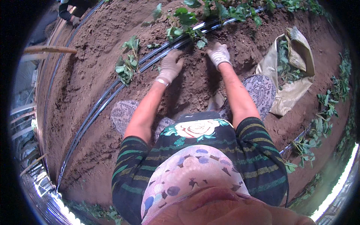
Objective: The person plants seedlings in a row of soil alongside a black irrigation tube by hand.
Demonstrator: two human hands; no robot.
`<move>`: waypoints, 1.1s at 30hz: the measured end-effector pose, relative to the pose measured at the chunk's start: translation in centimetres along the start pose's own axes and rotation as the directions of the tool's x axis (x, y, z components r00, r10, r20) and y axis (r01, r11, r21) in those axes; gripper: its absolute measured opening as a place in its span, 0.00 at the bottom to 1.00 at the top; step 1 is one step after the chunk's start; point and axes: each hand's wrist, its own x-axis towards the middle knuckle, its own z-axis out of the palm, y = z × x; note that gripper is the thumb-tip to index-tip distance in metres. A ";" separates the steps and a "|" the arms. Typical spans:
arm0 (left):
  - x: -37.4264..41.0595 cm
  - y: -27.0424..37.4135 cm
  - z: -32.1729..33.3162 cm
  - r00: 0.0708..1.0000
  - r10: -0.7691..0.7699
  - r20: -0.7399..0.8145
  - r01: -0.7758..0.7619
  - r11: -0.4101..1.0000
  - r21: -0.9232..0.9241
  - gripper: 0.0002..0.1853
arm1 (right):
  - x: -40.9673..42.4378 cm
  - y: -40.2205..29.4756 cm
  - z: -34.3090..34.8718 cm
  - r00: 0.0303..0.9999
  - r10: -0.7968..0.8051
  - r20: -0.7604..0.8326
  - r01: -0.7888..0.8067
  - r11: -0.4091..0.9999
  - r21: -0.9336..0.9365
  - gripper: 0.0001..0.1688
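Observation:
My left hand (170,66), in a pale knit glove, rests on brown soil beside two black drip lines (160,53). Its fingertips point down into shadow, so whether they hold anything is hidden. To the right, my right hand (219,54), gloved likewise, presses its fingers against the loose soil of the raised bed (194,74). A small leafy plant (201,42) stands between the hands, just beyond them, near the lines. Left of my left hand, another leafy plant (126,67), resembling a strawberry seedling, leans over the drip lines.
An open woven sack (284,98) with leafy plants (285,64) inside lies at right. More plants (317,132) line a row beyond it. A wooden pole (50,49) juts in from the left. Another person's hand (75,21) shows at upper left, beside another hose (63,50).

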 end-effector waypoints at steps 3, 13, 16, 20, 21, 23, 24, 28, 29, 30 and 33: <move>-4.0 -1.6 -5.9 0.999 -0.048 0.009 0.048 0.999 0.003 0.14 | 0.2 -3.2 2.2 1.000 -0.009 -0.006 0.009 0.997 0.075 0.21; -8.9 -13.7 -18.9 0.654 -0.728 -0.207 0.755 0.647 0.112 0.23 | -7.3 -14.7 3.5 0.865 -0.501 0.030 0.478 0.841 0.252 0.23; -8.0 -12.8 -15.9 0.741 -0.653 -0.157 0.665 0.746 0.032 0.25 | -7.1 -20.0 7.5 0.827 -0.533 0.179 0.487 0.839 0.244 0.24; -7.6 -13.8 -14.1 0.735 -0.678 -0.001 0.676 0.733 -0.078 0.33 | -7.6 -25.9 11.1 0.708 -0.540 0.456 0.551 0.825 0.122 0.28; -7.3 -13.7 -14.4 0.750 -0.660 0.050 0.660 0.740 -0.130 0.34 | -7.7 -26.6 11.9 0.650 -0.638 0.413 0.633 0.755 0.171 0.29; -7.1 -13.6 -15.3 0.720 -0.689 0.082 0.692 0.706 -0.148 0.35 | -7.6 -26.6 12.6 0.610 -0.680 0.407 0.627 0.728 0.276 0.30; -6.7 -13.6 -15.2 0.755 -0.654 0.056 0.651 0.735 -0.192 0.35 | -6.7 -25.6 14.1 0.633 -0.665 0.395 0.495 0.741 0.454 0.27; -9.0 -15.0 -16.8 0.779 -0.624 -0.066 0.540 0.720 -0.437 0.31 | -10.4 -25.4 11.3 0.678 -0.514 0.525 -0.154 0.599 0.786 0.15; -9.0 -14.7 -17.0 0.788 -0.593 -0.164 0.479 0.759 -0.441 0.29 | -10.2 -24.9 10.7 0.684 -0.490 0.540 -0.187 0.598 0.780 0.14; -8.9 -12.3 -18.5 0.740 -0.649 -0.177 0.467 0.685 -0.560 0.25 | -9.3 -23.9 10.0 0.694 -0.459 0.554 -0.225 0.594 0.773 0.13; -8.9 -8.4 -22.8 0.346 -0.894 -0.284 0.684 0.447 -0.577 0.20 | -9.0 -22.3 8.2 0.658 -0.477 0.582 -0.352 0.488 0.798 0.10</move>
